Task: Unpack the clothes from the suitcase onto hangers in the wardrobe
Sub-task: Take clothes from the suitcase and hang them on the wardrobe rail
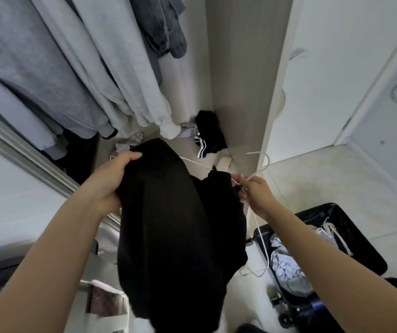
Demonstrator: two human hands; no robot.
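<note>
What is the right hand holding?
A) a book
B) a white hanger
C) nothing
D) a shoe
B: the right hand pinches the white hanger at its neck, next to the black garment that the left hand grips.

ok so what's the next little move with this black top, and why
Probably slide the free side of the black garment over the bare arm of the white hanger. The left hand grips the garment at its upper edge and the right hand pinches the hanger below its hook. One hanger arm slants down outside the cloth, so the garment looks only half on.
</note>
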